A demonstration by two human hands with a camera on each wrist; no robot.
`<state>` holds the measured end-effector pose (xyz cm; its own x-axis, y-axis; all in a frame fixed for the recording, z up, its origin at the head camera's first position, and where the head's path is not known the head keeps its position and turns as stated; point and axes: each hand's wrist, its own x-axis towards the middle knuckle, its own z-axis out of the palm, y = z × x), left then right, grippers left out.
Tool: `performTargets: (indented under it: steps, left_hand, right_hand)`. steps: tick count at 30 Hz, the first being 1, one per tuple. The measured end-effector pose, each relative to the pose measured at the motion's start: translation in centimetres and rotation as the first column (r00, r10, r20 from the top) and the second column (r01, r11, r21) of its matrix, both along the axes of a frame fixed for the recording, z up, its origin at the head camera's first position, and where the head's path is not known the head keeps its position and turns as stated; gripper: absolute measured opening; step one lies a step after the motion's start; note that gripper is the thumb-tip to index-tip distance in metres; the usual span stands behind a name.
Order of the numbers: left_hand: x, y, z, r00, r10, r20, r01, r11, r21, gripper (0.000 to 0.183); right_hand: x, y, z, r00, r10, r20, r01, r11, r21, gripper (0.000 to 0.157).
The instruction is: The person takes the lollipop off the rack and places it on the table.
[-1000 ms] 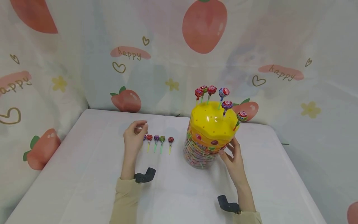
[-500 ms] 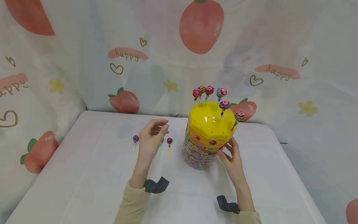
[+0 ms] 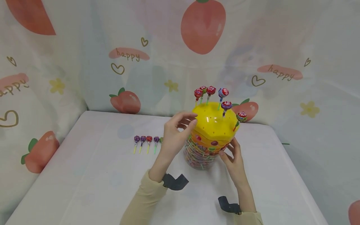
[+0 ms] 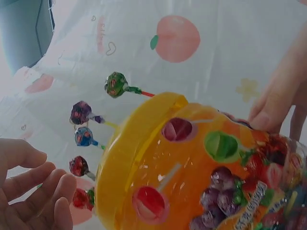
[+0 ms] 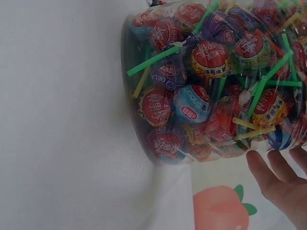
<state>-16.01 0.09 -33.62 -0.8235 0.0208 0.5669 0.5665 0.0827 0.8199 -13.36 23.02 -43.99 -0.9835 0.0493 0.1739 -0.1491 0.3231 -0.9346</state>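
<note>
A clear jar (image 3: 201,157) packed with wrapped lollipops stands on the table under a yellow lid (image 3: 212,125) dotted with small holes. Several lollipops, such as a purple one (image 3: 226,105) and a blue one (image 4: 83,136), stick up from the lid's back and right side. My left hand (image 3: 175,132) is beside the lid's left edge, its fingers loosely bent; the left wrist view shows nothing held in it. With thumb and fingers spread round the jar's right side, my right hand (image 3: 235,161) holds it. Fingertips (image 5: 259,167) meet the clear wall in the right wrist view.
A row of lollipops (image 3: 149,138) lies left of the jar, its right end hidden behind my left hand. The white-covered table (image 3: 98,175) ends at a printed cloth backdrop (image 3: 157,68).
My left hand has moved right, from over the row of lollipops to the lid's left edge, uncovering the row's left part. My right hand stays at the jar.
</note>
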Motion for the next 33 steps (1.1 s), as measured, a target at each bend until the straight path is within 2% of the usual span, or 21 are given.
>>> performTargets:
  steps: [8,12,22,33]
  left_hand:
    - [-0.5,2.3,2.3,0.996,-0.051,-0.071,0.052,0.999,0.002,0.022]
    - [-1.0,3.3,2.9,0.994,-0.068,-0.08,0.067,0.998,-0.015,0.025]
    - [-1.6,5.1,3.3,0.993,-0.068,-0.099,0.062,0.996,-0.064,0.03]
    - [-1.9,5.8,3.4,0.994,-0.066,-0.092,0.059,0.995,-0.079,0.03]
  right_hand:
    - [0.0,0.0,0.0,1.0,0.0,-0.005,0.0,1.0,0.007,0.073]
    - [0.0,0.0,0.1,1.0,0.0,-0.011,0.0,1.0,0.003,0.073]
    - [0.0,0.1,0.0,1.0,0.007,-0.002,-0.007,1.0,-0.03,0.073]
    - [0.0,0.1,-0.1,1.0,0.001,-0.005,-0.001,1.0,-0.019,0.074]
